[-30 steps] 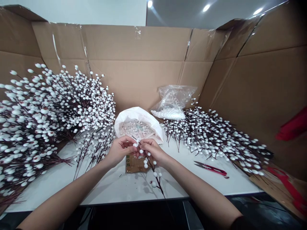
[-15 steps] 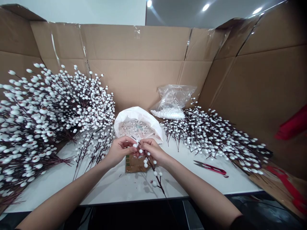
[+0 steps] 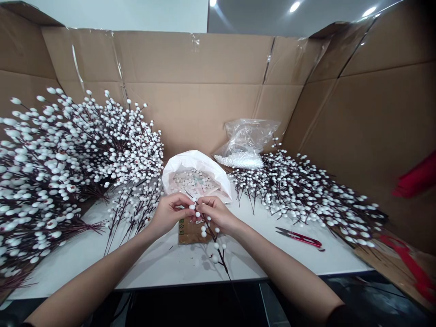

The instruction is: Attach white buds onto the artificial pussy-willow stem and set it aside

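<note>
My right hand (image 3: 214,211) grips a dark twig (image 3: 218,250) studded with small white foam balls; the twig hangs down toward the table's front edge. My left hand (image 3: 170,211) pinches a white ball (image 3: 192,206) at the twig's upper tip, fingertips of both hands touching. Just beyond my hands stands a white bag (image 3: 195,175), open, with loose white balls inside. A scrap of brown cardboard (image 3: 189,234) lies under my hands on the white table (image 3: 163,263).
A large heap of white-ball branches (image 3: 64,154) fills the left side; another pile of branches (image 3: 306,190) lies at the right. A clear plastic bag of balls (image 3: 243,147) sits behind. Red snips (image 3: 299,237) lie right of my hands. Cardboard walls (image 3: 204,91) enclose the table.
Both hands and the twig have shifted slightly up and left in view; the grip is the same.
</note>
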`<state>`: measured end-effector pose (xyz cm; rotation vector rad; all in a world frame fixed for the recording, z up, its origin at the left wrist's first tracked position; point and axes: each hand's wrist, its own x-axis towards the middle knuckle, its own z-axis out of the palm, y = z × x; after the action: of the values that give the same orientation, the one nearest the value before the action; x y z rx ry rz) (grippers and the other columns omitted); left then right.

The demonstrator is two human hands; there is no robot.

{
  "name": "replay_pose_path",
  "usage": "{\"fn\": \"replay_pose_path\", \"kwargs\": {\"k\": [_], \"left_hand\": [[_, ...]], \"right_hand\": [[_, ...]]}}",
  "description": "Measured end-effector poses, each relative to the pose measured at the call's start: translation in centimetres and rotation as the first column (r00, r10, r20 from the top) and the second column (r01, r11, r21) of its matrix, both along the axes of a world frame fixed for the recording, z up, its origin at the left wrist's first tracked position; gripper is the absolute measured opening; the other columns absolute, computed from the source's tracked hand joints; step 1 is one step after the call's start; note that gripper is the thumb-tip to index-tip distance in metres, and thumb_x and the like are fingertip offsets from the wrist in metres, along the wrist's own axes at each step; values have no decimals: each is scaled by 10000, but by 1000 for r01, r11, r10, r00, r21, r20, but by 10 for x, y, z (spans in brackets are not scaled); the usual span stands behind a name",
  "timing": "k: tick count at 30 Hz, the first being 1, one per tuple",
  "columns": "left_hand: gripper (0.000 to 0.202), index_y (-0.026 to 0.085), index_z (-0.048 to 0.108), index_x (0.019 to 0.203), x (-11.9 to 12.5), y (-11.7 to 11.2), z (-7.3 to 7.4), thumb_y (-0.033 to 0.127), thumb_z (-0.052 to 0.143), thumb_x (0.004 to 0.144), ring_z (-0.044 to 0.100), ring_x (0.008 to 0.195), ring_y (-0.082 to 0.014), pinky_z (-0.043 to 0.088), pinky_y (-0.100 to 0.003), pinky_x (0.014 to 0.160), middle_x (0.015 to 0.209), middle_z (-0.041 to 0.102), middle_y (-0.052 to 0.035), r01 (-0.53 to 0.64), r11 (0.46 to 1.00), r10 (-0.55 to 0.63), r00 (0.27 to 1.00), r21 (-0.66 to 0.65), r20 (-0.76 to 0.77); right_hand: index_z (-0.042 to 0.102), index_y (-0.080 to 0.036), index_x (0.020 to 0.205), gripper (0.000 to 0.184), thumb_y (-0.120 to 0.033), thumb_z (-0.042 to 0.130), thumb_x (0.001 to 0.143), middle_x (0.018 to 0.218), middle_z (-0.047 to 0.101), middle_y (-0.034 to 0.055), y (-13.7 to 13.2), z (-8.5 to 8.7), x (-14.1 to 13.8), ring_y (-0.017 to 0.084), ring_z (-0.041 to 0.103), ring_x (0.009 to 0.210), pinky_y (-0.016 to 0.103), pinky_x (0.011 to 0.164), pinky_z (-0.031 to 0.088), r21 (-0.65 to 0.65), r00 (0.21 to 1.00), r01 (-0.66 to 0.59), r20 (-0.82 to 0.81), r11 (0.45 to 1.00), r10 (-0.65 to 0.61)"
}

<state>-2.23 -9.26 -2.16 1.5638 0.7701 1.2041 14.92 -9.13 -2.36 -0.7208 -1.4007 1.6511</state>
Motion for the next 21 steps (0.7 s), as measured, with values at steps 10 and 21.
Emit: {"fn": "replay_pose_path", "kwargs": {"k": [10,21], "left_hand": [[110,140,688,735,-3,2,-3,189,756,663,638,736,-151,545,-227,602,777,656,-45,-77,977,100,989,198,-111],[100,171,695,818,-1,-2,-1,237,707,745,644,773,-146,539,-238,688,834,674,-43,-139,922,220,957,361,-191]], "right_hand": [[583,-160,593,121,-212,618,697,572,615,-11,2,-3,0,126,586,568,233,567,410,-29,1000,-1,10,1000,1],[668,-188,826,175,-347,642,758,697,593,-17,4,5,1,102,517,591,229,554,387,38,979,199,-54,979,-197]]}}
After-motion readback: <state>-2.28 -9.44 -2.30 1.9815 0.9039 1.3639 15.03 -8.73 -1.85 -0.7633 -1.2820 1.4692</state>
